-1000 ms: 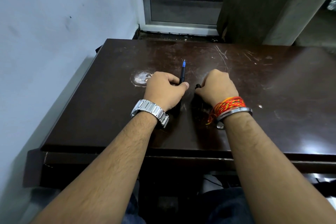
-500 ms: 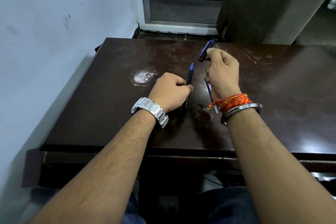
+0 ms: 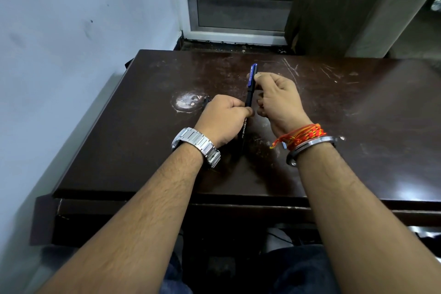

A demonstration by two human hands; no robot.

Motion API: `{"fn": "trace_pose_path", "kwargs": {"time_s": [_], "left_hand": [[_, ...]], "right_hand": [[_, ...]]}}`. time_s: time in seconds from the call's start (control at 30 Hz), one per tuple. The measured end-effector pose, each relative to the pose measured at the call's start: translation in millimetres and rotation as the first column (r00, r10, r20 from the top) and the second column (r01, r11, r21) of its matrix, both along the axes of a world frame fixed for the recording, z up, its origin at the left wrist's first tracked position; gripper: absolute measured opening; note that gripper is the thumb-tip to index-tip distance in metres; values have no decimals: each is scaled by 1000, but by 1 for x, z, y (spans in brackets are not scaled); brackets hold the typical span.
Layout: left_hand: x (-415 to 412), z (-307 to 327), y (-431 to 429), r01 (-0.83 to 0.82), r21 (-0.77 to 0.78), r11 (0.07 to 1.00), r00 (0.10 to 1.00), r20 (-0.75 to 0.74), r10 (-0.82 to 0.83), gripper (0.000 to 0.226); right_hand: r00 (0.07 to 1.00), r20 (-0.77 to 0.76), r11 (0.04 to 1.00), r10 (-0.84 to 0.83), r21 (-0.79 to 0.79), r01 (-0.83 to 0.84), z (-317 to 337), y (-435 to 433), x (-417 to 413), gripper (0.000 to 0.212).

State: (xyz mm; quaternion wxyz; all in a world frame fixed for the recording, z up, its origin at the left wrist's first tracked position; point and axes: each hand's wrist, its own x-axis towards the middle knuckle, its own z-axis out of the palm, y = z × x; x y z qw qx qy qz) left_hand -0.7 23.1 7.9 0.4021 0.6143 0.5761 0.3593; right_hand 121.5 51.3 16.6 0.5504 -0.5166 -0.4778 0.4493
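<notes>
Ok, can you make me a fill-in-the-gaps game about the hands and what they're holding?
1. The left hand grips a black ____.
2. The right hand pinches its blue-clipped ____.
3. The left wrist wears a silver ____.
Missing words: pen; cap; watch.

Left grip (image 3: 224,118) and right grip (image 3: 276,100) close together, both curled.
</notes>
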Motion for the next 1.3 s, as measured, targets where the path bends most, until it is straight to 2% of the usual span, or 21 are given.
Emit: {"fn": "trace_pose_path", "kwargs": {"time_s": [0.13,0.2,0.27,0.37,0.5,0.57,0.67,0.97,1.1,1.13,1.2,1.3], "left_hand": [[2,0,-1,28,-98,995,983,181,-10,22],[3,0,-1,50,-135,990,963,268,-12,24],[4,1,-1,62,-146,987,948,318,-12,25],[3,1,-1,56,-139,989,938,346,-5,28],[3,-5,2,3,-105,994,947,320,31,31],[3,-8,3,-8,-90,996,951,306,35,32],[4,-14,5,-15,-72,997,952,303,36,36],[6,-16,5,-54,-100,993,920,381,89,32],[-7,-9,15,-204,-76,976,935,279,217,31],[-15,-7,16,-274,-48,960,938,208,278,30],[-36,-5,16,-403,42,914,914,-35,404,28],[-64,-5,13,-499,52,865,814,-315,488,20]], "right_hand": [[999,-30,998,38,48,-37,-2,0,-1,17],[997,-17,993,82,83,-80,-3,-1,2,32],[990,63,983,127,126,-134,-4,-3,2,41],[983,121,983,139,106,-152,-4,-2,0,39],[988,-7,986,154,67,-153,-4,-3,-2,29],[986,-7,983,164,79,-163,-5,-4,-1,25],[989,45,983,143,108,-148,-8,-4,0,24],[985,-52,985,162,65,-158,-11,-5,-8,30],[998,66,995,-6,98,0,-15,-2,-11,33],[997,58,995,-49,95,43,-16,-1,-10,34],[992,58,991,-113,76,109,-16,2,-6,35],[976,141,985,-168,56,161,-19,3,-1,30]]}}
